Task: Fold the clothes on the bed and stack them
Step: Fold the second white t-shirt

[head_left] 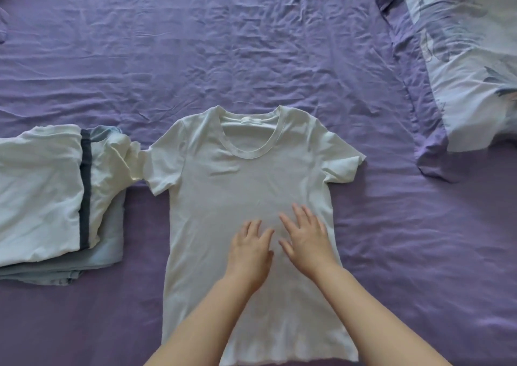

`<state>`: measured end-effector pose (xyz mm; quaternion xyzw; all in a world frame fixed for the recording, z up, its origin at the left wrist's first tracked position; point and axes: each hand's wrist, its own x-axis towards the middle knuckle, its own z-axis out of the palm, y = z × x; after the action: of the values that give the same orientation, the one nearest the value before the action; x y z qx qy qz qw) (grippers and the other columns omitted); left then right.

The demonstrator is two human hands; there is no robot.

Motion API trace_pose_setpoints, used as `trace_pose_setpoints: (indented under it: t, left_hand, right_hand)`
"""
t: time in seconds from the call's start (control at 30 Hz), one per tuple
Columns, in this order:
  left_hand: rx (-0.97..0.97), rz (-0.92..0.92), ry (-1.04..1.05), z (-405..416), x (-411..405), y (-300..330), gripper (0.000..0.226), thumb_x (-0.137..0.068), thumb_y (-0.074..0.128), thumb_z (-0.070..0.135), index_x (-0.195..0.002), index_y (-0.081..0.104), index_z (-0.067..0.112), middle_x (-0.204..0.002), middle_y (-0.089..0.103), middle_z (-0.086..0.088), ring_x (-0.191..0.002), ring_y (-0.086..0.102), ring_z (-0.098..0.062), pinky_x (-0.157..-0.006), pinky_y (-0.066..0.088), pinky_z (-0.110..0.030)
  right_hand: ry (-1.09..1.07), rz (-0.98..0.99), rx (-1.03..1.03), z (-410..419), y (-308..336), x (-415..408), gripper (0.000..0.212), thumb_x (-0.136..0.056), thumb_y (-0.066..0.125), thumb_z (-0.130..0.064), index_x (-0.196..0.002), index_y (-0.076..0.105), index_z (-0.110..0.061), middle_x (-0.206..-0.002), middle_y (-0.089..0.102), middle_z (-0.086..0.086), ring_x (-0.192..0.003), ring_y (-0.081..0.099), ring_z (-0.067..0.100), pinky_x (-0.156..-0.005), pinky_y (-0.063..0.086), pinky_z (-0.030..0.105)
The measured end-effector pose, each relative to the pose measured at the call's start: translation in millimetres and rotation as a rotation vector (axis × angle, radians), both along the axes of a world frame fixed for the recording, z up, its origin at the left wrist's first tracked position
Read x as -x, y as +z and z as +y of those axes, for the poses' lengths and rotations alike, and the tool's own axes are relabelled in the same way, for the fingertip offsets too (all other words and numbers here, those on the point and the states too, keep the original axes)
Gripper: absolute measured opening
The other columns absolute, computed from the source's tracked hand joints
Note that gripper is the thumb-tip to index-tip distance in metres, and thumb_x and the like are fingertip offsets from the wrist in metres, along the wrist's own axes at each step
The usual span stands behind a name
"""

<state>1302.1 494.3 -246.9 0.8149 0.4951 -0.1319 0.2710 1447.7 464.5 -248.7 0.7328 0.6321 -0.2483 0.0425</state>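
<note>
White T-shirt (237, 186) spread flat on the purple bed (195, 43), front up, round neck at the far end, hem at the near end. Both short sleeves out to the sides, a few soft wrinkles across the chest. Left sleeve just touching a stack of folded clothes (50, 195) on the left: a white piece with a dark stripe on top, pale blue pieces under it. Flowery pillow (470, 66) far right.

Left hand (249, 253) and right hand (307, 237) side by side, palms down on the middle of the shirt. Fingers (296, 211) straight and spread, flat on the cloth, grasping nothing. Both bare arms reaching in from the near edge.
</note>
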Motion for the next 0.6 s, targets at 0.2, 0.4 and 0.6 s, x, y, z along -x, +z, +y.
trace_pose_setpoints:
  t: [0.2, 0.4, 0.6]
  left_hand:
    - [0.067, 0.186, -0.067, 45.3, -37.0, -19.8, 0.081, -0.089, 0.044, 0.055, -0.148, -0.007, 0.035, -0.156, -0.024, -0.005, -0.142, -0.025, -0.029, -0.113, -0.008, -0.054]
    - [-0.044, -0.03, 0.048, 72.9, -70.2, -10.8, 0.044, -0.088, 0.047, 0.038, -0.13, 0.046, 0.026, -0.157, 0.015, -0.005, -0.145, 0.008, -0.021, -0.116, 0.008, -0.039]
    - [0.253, -0.489, 0.313, 113.5, -140.7, -3.2, 0.042, -0.092, 0.047, 0.005, -0.133, 0.052, 0.013, -0.135, 0.05, -0.004, -0.121, 0.048, -0.022, -0.101, 0.035, -0.025]
  right_hand:
    - [0.127, -0.194, 0.134, 56.5, -16.5, -61.9, 0.069, -0.092, 0.034, -0.058, -0.148, 0.001, -0.037, -0.159, -0.008, 0.003, -0.145, -0.011, 0.028, -0.111, -0.007, 0.057]
    - [-0.057, -0.108, -0.263, 76.5, -4.9, -109.4, 0.036, -0.084, 0.065, -0.022, -0.119, 0.062, -0.013, -0.135, 0.053, 0.014, -0.136, 0.035, 0.036, -0.109, 0.022, 0.057]
    - [-0.275, -0.059, -0.11, 125.0, -6.0, -161.0, 0.052, -0.096, 0.046, -0.023, -0.145, 0.03, -0.015, -0.154, 0.025, 0.012, -0.142, 0.022, 0.026, -0.111, 0.021, 0.041]
